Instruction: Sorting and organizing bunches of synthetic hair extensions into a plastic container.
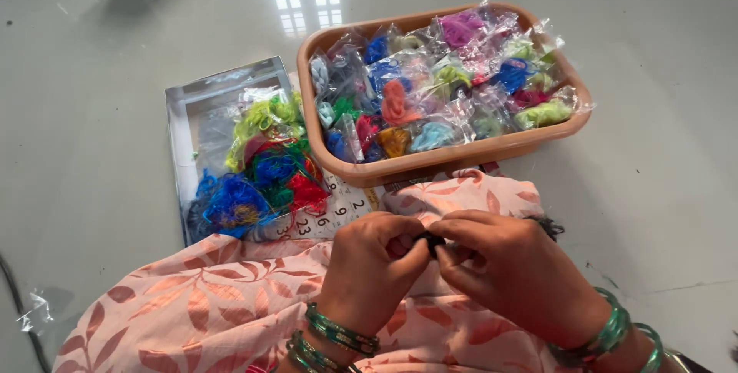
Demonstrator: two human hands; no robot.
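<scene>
now | both hands pinch dark thread tuft (434, 243) | tub (461, 154): bagged coloured threads | left hand (369, 261) | right hand (503, 265)

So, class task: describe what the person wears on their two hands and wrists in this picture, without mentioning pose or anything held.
Both hands are bare, with no gloves, and no sleeves show at the wrists. The left hand has a stack of thin green bangles with a glittery finish on its wrist. The right hand has similar green bangles, some translucent. No rings can be made out.
</scene>
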